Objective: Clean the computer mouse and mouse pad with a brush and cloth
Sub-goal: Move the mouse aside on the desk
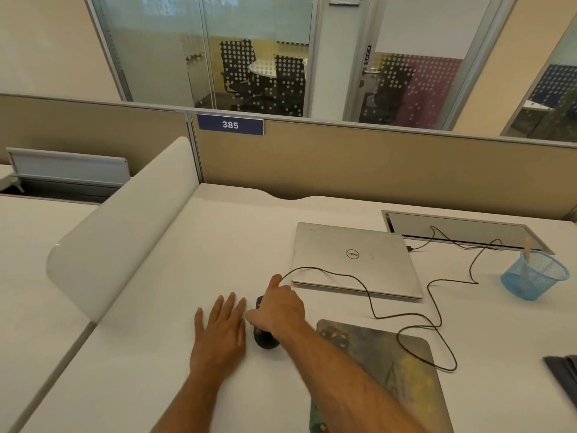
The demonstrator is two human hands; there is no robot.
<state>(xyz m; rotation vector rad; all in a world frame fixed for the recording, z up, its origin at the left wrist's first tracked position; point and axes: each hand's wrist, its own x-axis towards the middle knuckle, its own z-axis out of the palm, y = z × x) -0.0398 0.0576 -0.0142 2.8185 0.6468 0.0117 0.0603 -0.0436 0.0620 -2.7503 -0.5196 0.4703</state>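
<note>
Two hands are at work near the front of the surface (187, 245). The right hand (278, 310) curls down over the dark computer mouse (264, 339), fingers wrapped along its sides and the forefinger stretched toward 12 o'clock, where the cable (371, 304) leaves it. The left hand (223, 326) lies flat and spread on the surface just at 9 o'clock of the mouse, holding nothing.

The mouse sits off the mouse pad (390, 370), which lies close by at about 4 o'clock of it. A closed silver laptop (352, 260) is at 1 o'clock; the cable runs over its near corner, loops across the pad and heads toward the cable tray (462, 229) at the back. Farther right stands a blue mesh cup (534, 273) with what may be a brush handle (527, 250) sticking out, and a folded grey cloth (562, 370) at the right edge.

The mouse looks light, rigid and smooth-shelled, so it should lift easily with a grip on its two sides, as now; the tethering cable is the catch, likely to drag or snag the laptop if pulled far. The pad appears thin and floppy, best lifted by one edge or corner, and its underside probably grips the surface.
</note>
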